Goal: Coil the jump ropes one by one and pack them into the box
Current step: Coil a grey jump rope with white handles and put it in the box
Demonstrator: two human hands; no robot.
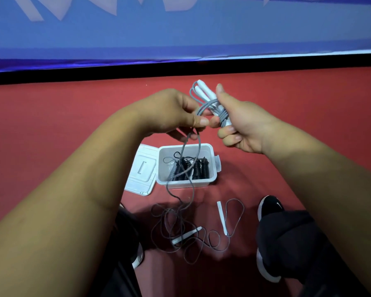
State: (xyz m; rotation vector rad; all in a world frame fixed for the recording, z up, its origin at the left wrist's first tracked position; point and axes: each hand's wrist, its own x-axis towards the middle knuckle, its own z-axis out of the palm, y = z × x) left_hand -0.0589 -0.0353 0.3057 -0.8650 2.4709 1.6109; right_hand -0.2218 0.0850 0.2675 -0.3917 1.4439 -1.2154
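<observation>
Forearms [84,179] extend above the box [189,182] on the floor [298,99], right grip [244,125] clenched on the paired white handles [206,93], left grip [171,110] pinching the grey rope [222,117]: each wrap should lie snug, the tail fed taut.

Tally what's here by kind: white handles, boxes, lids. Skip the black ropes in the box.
Handles: 4, two gripped by the right hand, their rope pinched by the left hand, and two on the floor
Box: 1
Lid: 1
Total: 6
</observation>
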